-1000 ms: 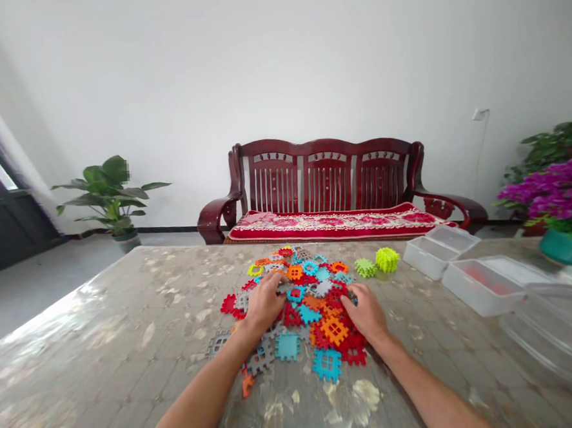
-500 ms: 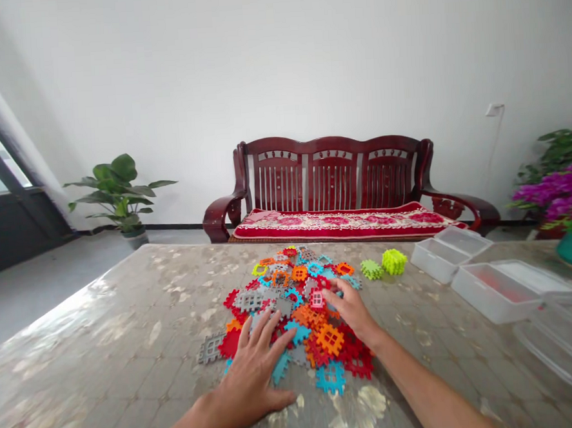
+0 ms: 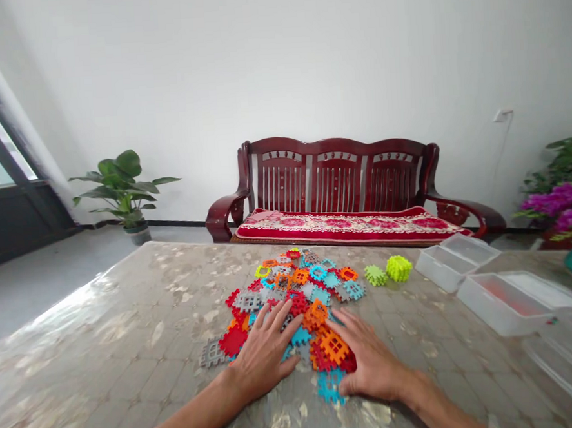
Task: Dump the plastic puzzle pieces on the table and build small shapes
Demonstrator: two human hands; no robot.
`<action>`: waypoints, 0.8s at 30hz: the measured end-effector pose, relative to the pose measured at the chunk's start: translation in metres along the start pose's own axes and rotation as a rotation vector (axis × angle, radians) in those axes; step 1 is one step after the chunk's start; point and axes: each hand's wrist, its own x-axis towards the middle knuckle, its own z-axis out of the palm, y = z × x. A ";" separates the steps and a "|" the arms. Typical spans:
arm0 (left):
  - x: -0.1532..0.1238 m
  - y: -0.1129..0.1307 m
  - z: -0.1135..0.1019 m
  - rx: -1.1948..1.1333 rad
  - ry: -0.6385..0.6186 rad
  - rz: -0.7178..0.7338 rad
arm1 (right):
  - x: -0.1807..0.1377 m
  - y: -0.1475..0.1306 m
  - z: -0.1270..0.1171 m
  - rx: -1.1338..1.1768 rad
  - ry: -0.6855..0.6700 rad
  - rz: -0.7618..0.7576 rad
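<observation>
A heap of flat toothed plastic tiles (image 3: 298, 291) in red, orange, blue and grey lies on the marble-patterned table (image 3: 130, 353). My left hand (image 3: 264, 355) rests palm down with fingers spread on the heap's near left part. My right hand (image 3: 370, 359) lies flat with fingers apart on the near right part, touching an orange tile (image 3: 335, 344) and a blue one (image 3: 329, 386). Neither hand grips a tile. A grey tile (image 3: 211, 353) lies apart at the left edge of the heap.
Two yellow-green tile clusters (image 3: 389, 271) sit right of the heap. Clear plastic boxes (image 3: 494, 291) and lids stand at the table's right. Behind the table are a dark wooden bench (image 3: 343, 194), a potted plant (image 3: 124, 188) and purple flowers (image 3: 563, 200).
Both hands have drawn back toward me across the heap, dragging tiles nearer. My right hand moved from the heap's far middle to its near right and flattened.
</observation>
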 end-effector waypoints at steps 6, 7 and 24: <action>0.019 -0.006 -0.001 -0.028 0.094 -0.016 | 0.016 -0.004 0.003 0.037 0.115 0.013; 0.022 -0.011 -0.005 -0.031 0.124 -0.037 | 0.020 -0.004 0.000 0.052 0.126 -0.016; -0.003 -0.159 0.026 -0.171 0.013 -0.675 | 0.074 0.055 -0.031 -0.299 0.268 0.117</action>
